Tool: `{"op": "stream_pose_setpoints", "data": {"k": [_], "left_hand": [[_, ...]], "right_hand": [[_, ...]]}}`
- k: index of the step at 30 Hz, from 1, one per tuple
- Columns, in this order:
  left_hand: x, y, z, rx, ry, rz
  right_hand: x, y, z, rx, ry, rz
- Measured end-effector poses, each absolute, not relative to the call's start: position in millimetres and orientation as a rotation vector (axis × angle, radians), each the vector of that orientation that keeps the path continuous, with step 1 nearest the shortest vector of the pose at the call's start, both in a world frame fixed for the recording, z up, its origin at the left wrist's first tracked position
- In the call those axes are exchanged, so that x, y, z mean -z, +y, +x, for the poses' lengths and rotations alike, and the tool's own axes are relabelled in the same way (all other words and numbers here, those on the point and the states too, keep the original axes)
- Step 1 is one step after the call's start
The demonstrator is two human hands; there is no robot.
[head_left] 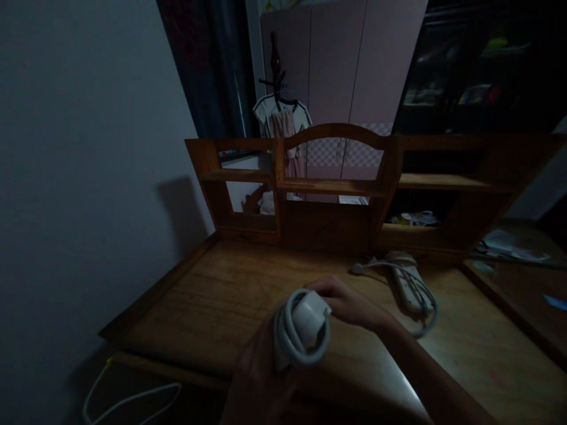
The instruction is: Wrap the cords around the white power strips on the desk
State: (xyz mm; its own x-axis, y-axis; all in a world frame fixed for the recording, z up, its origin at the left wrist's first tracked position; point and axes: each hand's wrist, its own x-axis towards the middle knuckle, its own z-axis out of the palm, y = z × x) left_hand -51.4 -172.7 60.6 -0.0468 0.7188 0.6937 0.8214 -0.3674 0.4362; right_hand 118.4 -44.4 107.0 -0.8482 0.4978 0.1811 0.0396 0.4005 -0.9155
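Note:
Close in front of me is a coiled white power cord (290, 330), wound in several loops around a white block (311, 313) that looks like a plug or adapter. My left hand (261, 366) is closed around it from below and the left; the dim light blurs those fingers. On the far side of the coil, my right hand (343, 298) has bent fingers against its upper edge, the fingertips partly hidden by the block. Behind my right forearm, a white power strip (410, 286) lies on the wooden desk (212, 301), its grey cord looped loosely over it.
A wooden shelf unit (328, 188) stands along the desk's back edge. The power strip's plug (357, 268) rests near it. A white wall (88, 177) borders the left side. A thin white cable (133, 398) hangs at the near left edge. Pink cabinets (334, 65) stand beyond.

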Motion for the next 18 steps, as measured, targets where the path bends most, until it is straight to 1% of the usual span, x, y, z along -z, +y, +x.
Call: {"op": "stream_pose_setpoints", "data": {"k": [6, 9, 13, 18], "left_hand": [[-70, -160, -57, 1.82, -2.174, -1.75], [-67, -154, -67, 2.128, -2.363, -1.616], [-60, -144, -68, 2.52, -2.475, -1.587], [-66, -137, -57, 2.707, -2.466, -1.406]], "right_hand": [[-115, -63, 128, -1.1, -2.259, -0.717], [-121, -74, 131, -0.927, -2.253, -0.823], [-118, -85, 128, -0.654, -2.347, -0.942], [-107, -91, 122, -0.243, -2.406, -1.029]]}}
